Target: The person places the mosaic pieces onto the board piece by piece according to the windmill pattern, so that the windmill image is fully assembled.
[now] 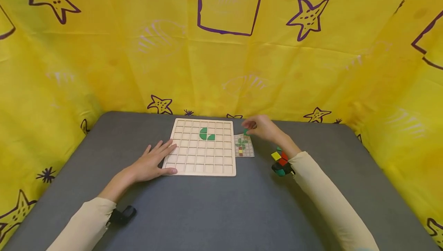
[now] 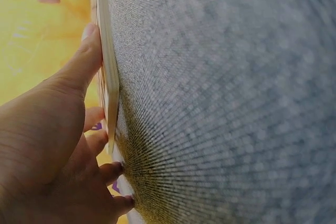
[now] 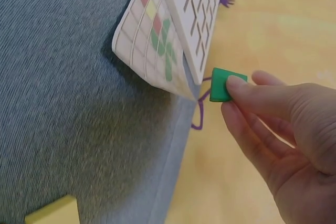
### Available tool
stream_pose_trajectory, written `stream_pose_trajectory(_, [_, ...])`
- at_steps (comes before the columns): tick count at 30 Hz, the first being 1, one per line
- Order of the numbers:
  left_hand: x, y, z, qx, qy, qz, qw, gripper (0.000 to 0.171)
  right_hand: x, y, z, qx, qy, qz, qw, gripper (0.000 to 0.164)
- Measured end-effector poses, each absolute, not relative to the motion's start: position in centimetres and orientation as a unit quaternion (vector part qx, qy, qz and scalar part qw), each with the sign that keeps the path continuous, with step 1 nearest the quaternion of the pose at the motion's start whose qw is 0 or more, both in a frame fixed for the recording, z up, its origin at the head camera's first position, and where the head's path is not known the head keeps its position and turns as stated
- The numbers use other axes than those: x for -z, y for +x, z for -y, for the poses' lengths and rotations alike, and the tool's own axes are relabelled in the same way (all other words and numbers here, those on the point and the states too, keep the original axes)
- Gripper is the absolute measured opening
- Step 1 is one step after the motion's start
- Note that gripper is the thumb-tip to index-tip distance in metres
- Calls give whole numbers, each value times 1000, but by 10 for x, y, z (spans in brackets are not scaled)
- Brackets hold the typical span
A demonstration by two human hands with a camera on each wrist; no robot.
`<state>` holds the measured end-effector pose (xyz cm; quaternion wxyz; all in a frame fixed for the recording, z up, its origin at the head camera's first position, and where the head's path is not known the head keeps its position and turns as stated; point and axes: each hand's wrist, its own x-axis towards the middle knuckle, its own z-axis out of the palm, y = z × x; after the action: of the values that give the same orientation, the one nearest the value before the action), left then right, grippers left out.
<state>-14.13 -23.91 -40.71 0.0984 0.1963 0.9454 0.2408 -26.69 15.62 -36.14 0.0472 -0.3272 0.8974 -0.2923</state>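
A square wooden grid board [image 1: 194, 163] lies on the table, with three green quarter-round tiles [image 1: 203, 136] in its upper middle cells. My left hand [image 1: 150, 164] rests at the board's left edge, fingers spread and thumb near the front corner. Over the far end of the pattern card [image 1: 247, 151], my right hand [image 1: 264, 128] pinches a green tile [image 3: 219, 86] between thumb and fingers, off the surface. The tile's full outline is partly hidden by the thumb. Printed on the card are green leaf shapes above a red and yellow column.
Loose tiles lie under my right forearm, among them a yellow tile [image 1: 276, 156] and red tiles [image 1: 283, 160]; the arm and black wrist strap [image 1: 277, 167] hide some. Yellow patterned cloth [image 1: 221, 70] rises behind the grey table [image 1: 194, 212] and at both sides.
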Motion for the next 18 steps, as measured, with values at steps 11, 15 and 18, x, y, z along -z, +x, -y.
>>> stream_pose_trajectory(11, [409, -141, 240, -241, 195, -946, 95, 93, 367, -268, -124, 303, -361, -880, 60, 27])
stream_pose_trajectory(15, [408, -141, 240, -243, 197, -945, 95, 93, 373, -266, -113, 312, -357, -878, 64, 28])
stream_pose_trajectory(18, [408, -141, 240, -244, 197, -945, 96, 92, 379, -265, -107, 314, -356, -878, 62, 28])
